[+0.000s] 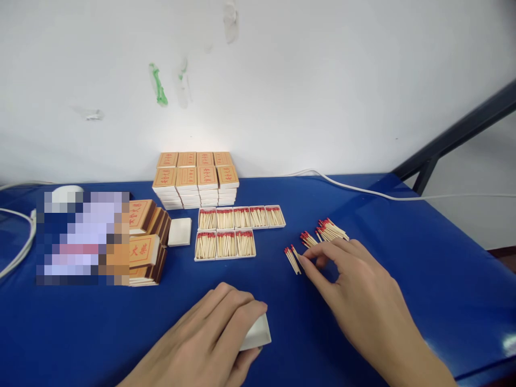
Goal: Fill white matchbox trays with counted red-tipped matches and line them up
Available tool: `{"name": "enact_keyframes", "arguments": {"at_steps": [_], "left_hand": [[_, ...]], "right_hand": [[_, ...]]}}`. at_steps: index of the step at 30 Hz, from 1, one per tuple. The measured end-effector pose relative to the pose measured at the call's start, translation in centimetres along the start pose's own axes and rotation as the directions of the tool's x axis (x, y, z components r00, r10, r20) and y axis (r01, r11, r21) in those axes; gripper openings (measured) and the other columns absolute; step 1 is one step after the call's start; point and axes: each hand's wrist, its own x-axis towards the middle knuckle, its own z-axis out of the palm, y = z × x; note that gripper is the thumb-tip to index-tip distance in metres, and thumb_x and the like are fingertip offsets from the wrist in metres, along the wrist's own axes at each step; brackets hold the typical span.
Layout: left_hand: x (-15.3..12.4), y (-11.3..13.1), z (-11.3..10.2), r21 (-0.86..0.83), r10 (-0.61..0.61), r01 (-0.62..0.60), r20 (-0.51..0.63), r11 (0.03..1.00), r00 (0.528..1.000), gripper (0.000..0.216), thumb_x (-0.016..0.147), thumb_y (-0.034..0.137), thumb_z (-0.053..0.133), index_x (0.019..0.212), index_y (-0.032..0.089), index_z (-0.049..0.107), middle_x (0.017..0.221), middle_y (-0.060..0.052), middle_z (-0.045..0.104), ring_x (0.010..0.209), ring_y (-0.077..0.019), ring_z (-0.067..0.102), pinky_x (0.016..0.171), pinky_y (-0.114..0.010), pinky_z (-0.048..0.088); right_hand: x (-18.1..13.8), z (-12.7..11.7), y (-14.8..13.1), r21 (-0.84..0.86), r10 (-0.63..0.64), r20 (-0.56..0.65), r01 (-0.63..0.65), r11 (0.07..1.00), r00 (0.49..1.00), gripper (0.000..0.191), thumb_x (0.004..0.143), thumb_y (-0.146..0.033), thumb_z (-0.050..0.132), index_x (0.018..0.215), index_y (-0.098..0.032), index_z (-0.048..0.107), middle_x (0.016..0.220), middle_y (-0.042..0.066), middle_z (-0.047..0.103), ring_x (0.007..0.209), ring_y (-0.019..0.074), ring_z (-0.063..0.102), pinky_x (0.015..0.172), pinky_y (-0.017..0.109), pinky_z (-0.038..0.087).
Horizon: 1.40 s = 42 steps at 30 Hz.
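Observation:
My left hand point(217, 333) is wrapped round a white matchbox tray point(258, 334) near the front of the table, its fingers hiding much of the tray. My right hand point(355, 279) has thumb and index finger pinched at a red-tipped match point(295, 251). Beside those fingertips lies a small bunch of matches point(291, 260). Behind the fingers are another small bunch point(308, 239) and a larger pile of matches point(331, 229), partly covered by the hand. Two rows of match-filled trays point(226, 245) stand in the middle.
Stacked orange matchboxes point(196, 180) stand against the white wall. More matchbox sleeves point(143, 251) are piled at the left, next to a blurred-out patch. A white tray point(179, 232) lies between them and the filled trays. A white cable point(355, 189) runs along the back of the blue table point(439, 258).

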Motion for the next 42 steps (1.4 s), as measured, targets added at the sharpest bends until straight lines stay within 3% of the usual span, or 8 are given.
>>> {"name": "enact_keyframes", "arguments": {"at_steps": [9,14,20,28,42], "left_hand": [[0.1,0.0,0.1,0.021,0.018,-0.018,-0.001,1.0,1.0,0.025,0.119,0.017,0.046,0.138,0.018,0.062,0.121,-0.007,0.084,0.113,-0.0226,0.086,0.103,-0.034,0.072],[0.1,-0.1,0.2,0.003,-0.004,0.004,0.005,1.0,1.0,0.025,0.119,0.018,0.048,0.14,0.018,0.063,0.123,-0.008,0.084,0.113,-0.0232,0.085,0.103,-0.034,0.072],[0.1,-0.1,0.1,0.005,-0.003,0.003,-0.003,1.0,1.0,0.025,0.119,0.018,0.048,0.139,0.018,0.063,0.123,-0.007,0.084,0.114,-0.0223,0.086,0.107,-0.035,0.071],[-0.1,0.0,0.2,-0.005,0.002,-0.002,0.011,1.0,1.0,0.025,0.118,0.016,0.049,0.138,0.018,0.064,0.123,-0.008,0.084,0.114,-0.0225,0.085,0.105,-0.032,0.071],[0.2,0.1,0.1,0.023,0.019,-0.018,-0.026,1.0,0.999,0.024,0.121,0.019,0.045,0.134,0.019,0.064,0.118,-0.006,0.085,0.109,-0.0206,0.087,0.101,-0.029,0.071]], "right_hand": [[-0.3,-0.3,-0.4,0.025,0.001,0.023,-0.002,1.0,1.0,0.042,0.113,-0.056,0.057,0.087,-0.03,0.075,0.087,0.004,0.076,0.085,0.0274,0.072,0.055,0.033,0.047],[-0.6,-0.4,0.0,0.042,0.004,0.02,-0.005,0.999,1.0,0.041,0.115,-0.056,0.053,0.095,-0.03,0.077,0.092,0.005,0.077,0.088,0.0273,0.074,0.061,0.036,0.05],[-0.3,-0.4,1.1,-0.067,0.03,-0.09,-0.036,0.997,0.995,0.04,0.115,-0.055,0.052,0.104,-0.029,0.08,0.098,0.006,0.078,0.095,0.0301,0.072,0.058,0.035,0.045],[-0.2,0.1,1.4,-0.175,-0.045,-0.121,0.023,0.984,0.992,0.037,0.114,-0.046,0.054,0.106,-0.026,0.084,0.096,0.008,0.077,0.095,0.0299,0.07,0.05,0.031,0.039],[0.3,0.1,0.4,-0.064,0.008,-0.066,-0.013,0.998,0.998,0.042,0.113,-0.052,0.056,0.088,-0.028,0.081,0.09,0.009,0.075,0.091,0.0289,0.069,0.054,0.032,0.043]]}}
